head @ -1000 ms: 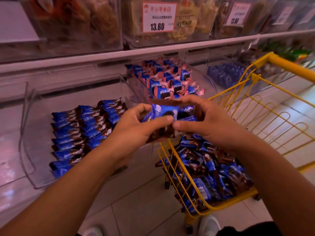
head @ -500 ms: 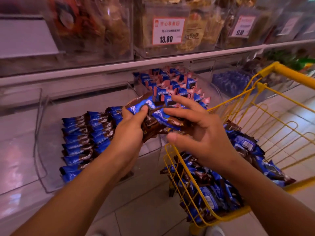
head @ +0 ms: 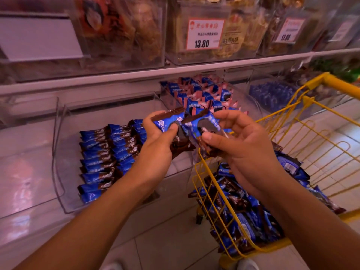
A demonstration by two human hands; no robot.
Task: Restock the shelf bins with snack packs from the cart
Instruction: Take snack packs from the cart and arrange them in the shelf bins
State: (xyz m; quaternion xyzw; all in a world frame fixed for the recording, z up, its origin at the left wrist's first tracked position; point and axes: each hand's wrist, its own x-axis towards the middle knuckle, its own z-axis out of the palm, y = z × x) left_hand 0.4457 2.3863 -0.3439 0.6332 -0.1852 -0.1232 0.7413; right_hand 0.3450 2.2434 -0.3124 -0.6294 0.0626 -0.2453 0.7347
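Snack packs [head: 196,127] split from one joined bunch into two | left hand [head: 157,141] pinches one stack, right hand [head: 239,147] grips another | clear bin [head: 64,152] beyond left hand, yellow cart [head: 292,152] under right | placing likely next

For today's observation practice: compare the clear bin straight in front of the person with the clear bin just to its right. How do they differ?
The front bin holds blue-and-brown packs in neat rows; the right bin holds blue-and-pink packs in a looser heap. The front bin has bare floor showing; the right bin's visible part looks full. Both are clear plastic bins on the lower shelf.
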